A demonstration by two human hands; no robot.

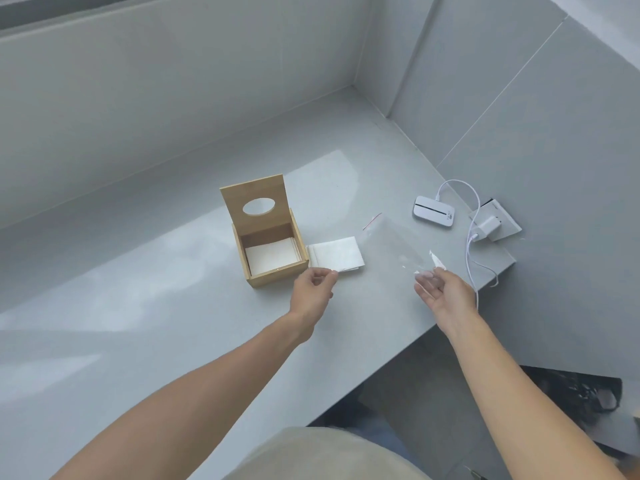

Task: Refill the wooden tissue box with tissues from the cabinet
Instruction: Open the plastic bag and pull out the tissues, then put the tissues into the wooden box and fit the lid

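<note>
The wooden tissue box (277, 268) stands on the grey counter with its lid (256, 202) raised, an oval hole in it. White tissues (272, 259) lie inside the box. A small stack of folded tissues (337, 252) lies just right of the box. My left hand (311, 289) pinches the near edge of that stack. A clear plastic bag (391, 244) with a red zip strip lies flat to the right of the tissues. My right hand (441, 292) grips the bag's near corner between thumb and fingers.
A white pocket device (434, 211) with a white cable (471, 233) and a charger plug (488, 228) sit at the counter's right end near a wall socket. The counter edge (381, 368) drops off at the lower right. Tiled walls enclose the back and right.
</note>
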